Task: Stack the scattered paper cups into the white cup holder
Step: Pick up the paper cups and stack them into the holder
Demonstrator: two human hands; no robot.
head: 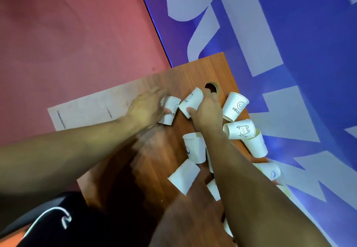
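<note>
Paper-light and likely quick to crush, the paper cups [195, 147] are lying scattered toward the counter's [150, 169] far right corner, where the left hand [146, 109] is curling its fingers [167, 110] round the HELLO cup [172, 105] and the right hand [208, 113] is gripping the tilted cup [193, 98], each probably wanting a gentle mid-wall hold.

Wooden table [154, 161], red floor [67, 34], blue banner [299, 44].

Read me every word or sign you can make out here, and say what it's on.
"HELL", last letter cut off: smiley cup.
"HEL", rest hidden: left cup, held by left grip.
Cursive on tilted cup in right grip: too blurred.
Writing under the bear on bear cup: too small.
White letters on blue banner: cropped, unreadable.
</note>
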